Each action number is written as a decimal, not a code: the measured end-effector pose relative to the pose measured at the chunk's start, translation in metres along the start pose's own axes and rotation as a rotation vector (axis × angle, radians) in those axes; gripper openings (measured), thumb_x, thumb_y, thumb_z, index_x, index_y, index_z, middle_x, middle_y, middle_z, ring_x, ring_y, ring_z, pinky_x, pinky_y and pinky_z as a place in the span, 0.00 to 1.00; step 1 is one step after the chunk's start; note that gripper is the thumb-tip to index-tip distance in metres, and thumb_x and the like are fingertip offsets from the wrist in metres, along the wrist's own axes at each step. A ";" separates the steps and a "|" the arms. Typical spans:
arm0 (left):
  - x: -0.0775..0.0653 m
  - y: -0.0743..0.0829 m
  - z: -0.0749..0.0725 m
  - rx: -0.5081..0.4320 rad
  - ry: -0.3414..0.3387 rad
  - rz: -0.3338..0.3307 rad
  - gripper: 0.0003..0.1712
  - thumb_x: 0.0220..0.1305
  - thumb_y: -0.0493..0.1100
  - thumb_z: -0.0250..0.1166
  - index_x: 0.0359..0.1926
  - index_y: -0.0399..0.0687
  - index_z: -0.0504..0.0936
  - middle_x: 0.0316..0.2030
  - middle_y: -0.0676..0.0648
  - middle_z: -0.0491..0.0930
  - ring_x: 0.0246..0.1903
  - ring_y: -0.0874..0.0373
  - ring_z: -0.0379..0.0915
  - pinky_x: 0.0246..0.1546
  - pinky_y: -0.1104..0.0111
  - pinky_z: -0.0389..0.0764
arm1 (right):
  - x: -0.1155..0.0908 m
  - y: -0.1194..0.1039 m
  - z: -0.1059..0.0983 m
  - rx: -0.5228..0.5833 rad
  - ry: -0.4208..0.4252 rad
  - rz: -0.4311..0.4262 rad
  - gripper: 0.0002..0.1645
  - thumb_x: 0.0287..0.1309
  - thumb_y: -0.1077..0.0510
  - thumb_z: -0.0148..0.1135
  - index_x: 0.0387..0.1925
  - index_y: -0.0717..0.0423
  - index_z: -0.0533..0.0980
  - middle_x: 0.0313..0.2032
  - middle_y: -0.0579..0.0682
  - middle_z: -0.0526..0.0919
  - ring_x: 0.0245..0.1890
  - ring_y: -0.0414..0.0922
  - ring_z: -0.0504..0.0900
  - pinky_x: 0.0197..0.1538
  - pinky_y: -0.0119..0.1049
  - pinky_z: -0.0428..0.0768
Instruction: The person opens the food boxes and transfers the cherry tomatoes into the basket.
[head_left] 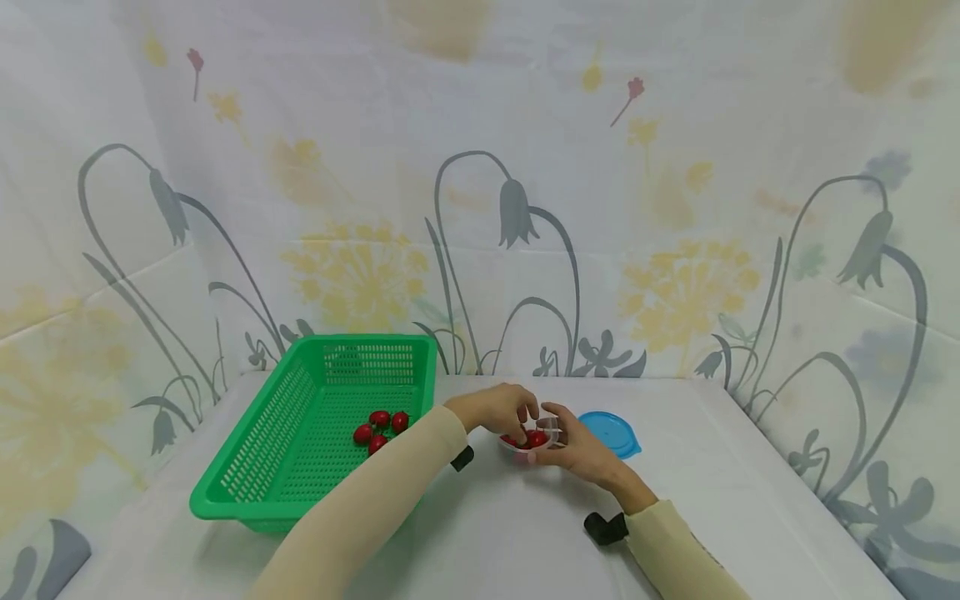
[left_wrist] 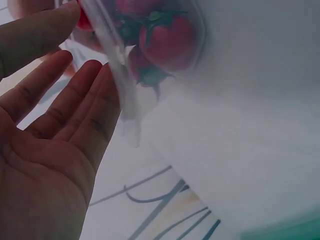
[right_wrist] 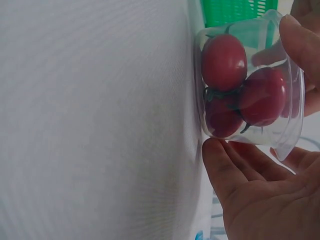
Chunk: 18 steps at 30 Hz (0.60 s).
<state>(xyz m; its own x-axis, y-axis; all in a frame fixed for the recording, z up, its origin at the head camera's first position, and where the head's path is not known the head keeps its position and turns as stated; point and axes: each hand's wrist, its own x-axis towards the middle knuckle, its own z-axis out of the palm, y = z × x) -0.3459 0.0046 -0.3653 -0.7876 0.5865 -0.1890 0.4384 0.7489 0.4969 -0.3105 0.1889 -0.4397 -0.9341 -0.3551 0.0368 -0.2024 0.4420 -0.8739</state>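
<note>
A small clear plastic container (right_wrist: 272, 135) stands on the white table with several red cherry tomatoes (right_wrist: 262, 97) in it, green stems attached. My right hand (head_left: 581, 450) holds it from the right, thumb near its base and fingers round the far side. From the left, my left hand (head_left: 498, 408) reaches over the opening with fingers pointing down. Seen from the left wrist, its thumb (left_wrist: 45, 32) is right at a red tomato by the rim, while the other fingers extend loosely beside the container wall.
Left of the hands, a green plastic basket (head_left: 255, 450) holds several loose cherry tomatoes (head_left: 380, 419). A round blue lid (head_left: 611, 433) with a tab lies behind the right hand. Floral cloth (head_left: 480, 275) hangs behind the white table (head_left: 517, 542).
</note>
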 end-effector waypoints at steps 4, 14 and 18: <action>0.004 -0.002 0.005 -0.048 -0.022 -0.015 0.20 0.53 0.35 0.71 0.49 0.49 0.81 0.41 0.47 0.79 0.38 0.58 0.73 0.38 0.69 0.79 | 0.005 0.005 -0.001 0.007 -0.013 -0.009 0.54 0.50 0.51 0.73 0.72 0.54 0.51 0.62 0.56 0.68 0.63 0.59 0.66 0.59 0.59 0.69; 0.003 -0.001 0.009 -0.068 -0.071 -0.017 0.20 0.54 0.34 0.69 0.50 0.48 0.82 0.38 0.52 0.80 0.37 0.60 0.74 0.40 0.69 0.79 | 0.003 0.005 -0.001 0.050 -0.029 0.007 0.55 0.49 0.51 0.73 0.72 0.54 0.51 0.62 0.56 0.68 0.62 0.56 0.68 0.60 0.56 0.69; 0.004 -0.001 0.009 -0.090 -0.068 -0.014 0.19 0.53 0.33 0.69 0.48 0.49 0.83 0.36 0.53 0.80 0.38 0.60 0.74 0.42 0.68 0.79 | 0.003 0.004 -0.001 0.049 -0.031 0.009 0.55 0.49 0.51 0.73 0.72 0.54 0.51 0.62 0.56 0.69 0.61 0.55 0.69 0.59 0.54 0.70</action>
<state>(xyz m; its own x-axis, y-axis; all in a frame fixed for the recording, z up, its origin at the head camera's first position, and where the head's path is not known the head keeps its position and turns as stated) -0.3457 0.0089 -0.3737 -0.7606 0.5984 -0.2519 0.3848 0.7279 0.5675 -0.3144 0.1909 -0.4428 -0.9263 -0.3766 0.0147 -0.1789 0.4050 -0.8966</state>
